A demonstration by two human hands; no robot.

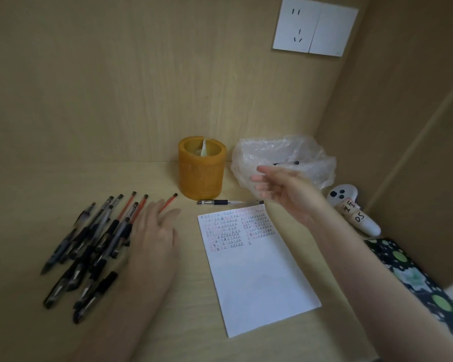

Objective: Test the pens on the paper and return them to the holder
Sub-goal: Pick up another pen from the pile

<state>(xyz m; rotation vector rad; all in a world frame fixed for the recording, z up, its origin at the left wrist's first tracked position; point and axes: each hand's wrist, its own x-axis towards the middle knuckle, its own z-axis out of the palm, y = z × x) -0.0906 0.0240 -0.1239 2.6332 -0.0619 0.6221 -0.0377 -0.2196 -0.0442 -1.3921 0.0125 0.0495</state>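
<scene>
Counter: we see a pale, wood-grained counter (37,184) set into a corner of matching panels, and everything below lies on it.
Pens: a loose heap of black-gripped and red-barrelled gel pens (89,246) lies at the left, tips mostly towards us and caps towards the back wall.
Lone red pen: one red-barrelled pen (169,201) pokes out from under the left fingers, pointing at the holder.
Single pen: a clear pen with a black grip (229,202) lies crosswise just beyond the top edge of the paper, in front of the holder.
Holder: an orange, cylindrical pen holder (201,176) stands upright against the back wall, between the heap and the bag; we see a pale slip inside and no pens.
Paper: a white sheet of paper (254,270) lies at the centre, slightly turned, with rows of small black and red marks across its top part.
Left hand: our left hand (154,241) lies palm down with fingers straight, at the right edge of the heap (the blur hides whether it presses on them).
Right hand: our right hand (283,189) is raised above the counter in front of the bag, fingers loosely spread, holding nothing.
Bag: a crumpled clear plastic bag (298,150) sits in the back corner; something dark and pen-like shows through it.
Controller: a white handheld controller with labels taped on it (361,218) lies at the right wall.
Cloth: a black cloth with green dots (429,291) lies at the right edge.
Wall: a white socket plate (315,27) is mounted high up.
</scene>
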